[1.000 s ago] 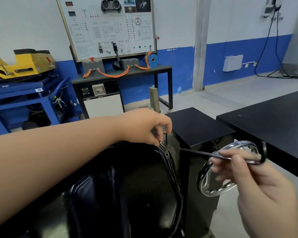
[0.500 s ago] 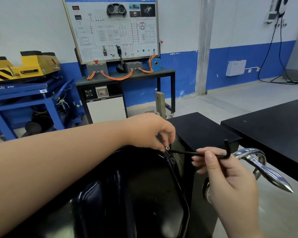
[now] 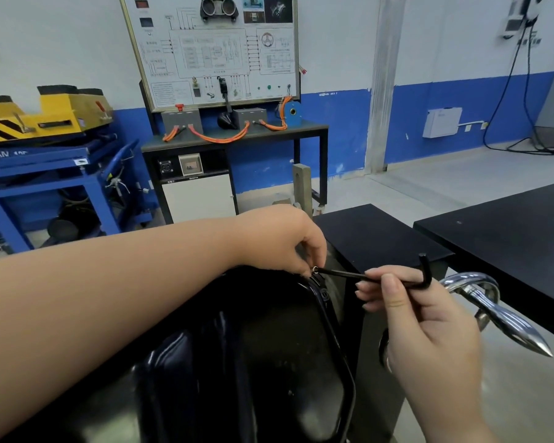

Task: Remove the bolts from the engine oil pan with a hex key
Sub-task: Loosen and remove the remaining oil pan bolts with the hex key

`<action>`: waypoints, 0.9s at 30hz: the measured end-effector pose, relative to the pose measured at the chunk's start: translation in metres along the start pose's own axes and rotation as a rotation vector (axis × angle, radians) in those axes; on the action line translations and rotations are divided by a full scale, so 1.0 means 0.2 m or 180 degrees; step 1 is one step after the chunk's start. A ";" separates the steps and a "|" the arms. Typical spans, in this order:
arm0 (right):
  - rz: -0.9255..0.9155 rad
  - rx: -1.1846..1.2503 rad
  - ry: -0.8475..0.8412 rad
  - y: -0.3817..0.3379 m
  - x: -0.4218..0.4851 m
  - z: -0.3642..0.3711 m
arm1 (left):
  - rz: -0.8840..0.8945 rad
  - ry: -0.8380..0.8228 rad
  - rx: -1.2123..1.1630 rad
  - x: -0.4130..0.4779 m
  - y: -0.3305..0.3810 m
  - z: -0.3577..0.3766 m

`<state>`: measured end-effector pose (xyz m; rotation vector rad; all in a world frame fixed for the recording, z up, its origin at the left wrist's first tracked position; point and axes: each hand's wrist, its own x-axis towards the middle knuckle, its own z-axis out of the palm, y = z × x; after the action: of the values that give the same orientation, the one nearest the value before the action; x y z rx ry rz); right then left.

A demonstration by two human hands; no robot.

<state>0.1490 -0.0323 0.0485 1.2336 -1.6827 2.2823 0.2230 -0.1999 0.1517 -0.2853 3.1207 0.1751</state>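
Right-hand grip (image 3: 429, 321) on hex key (image 3: 343, 274)

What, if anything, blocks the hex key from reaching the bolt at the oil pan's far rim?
Nothing visible does. The hex key held in the right hand has its tip at the bolt, which the left hand pinches at the rim of the oil pan.

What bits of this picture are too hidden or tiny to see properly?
Head view:
Bolt at the hex key tip: mostly covered by left hand fingertips; whether they pinch it, unclear.
Oil pan: left side behind the forearm, bottom cut off by the edge.
Diagram board writing: too small.
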 end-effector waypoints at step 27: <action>-0.1031 -0.0797 -0.0071 0.01 -0.06 0.02 | -0.0142 -0.0071 0.0096 -0.01 -0.04 -0.04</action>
<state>0.1581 -0.0313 0.0399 1.3603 -1.5785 1.8202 0.2269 -0.2078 0.1583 -0.3496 3.0887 0.1301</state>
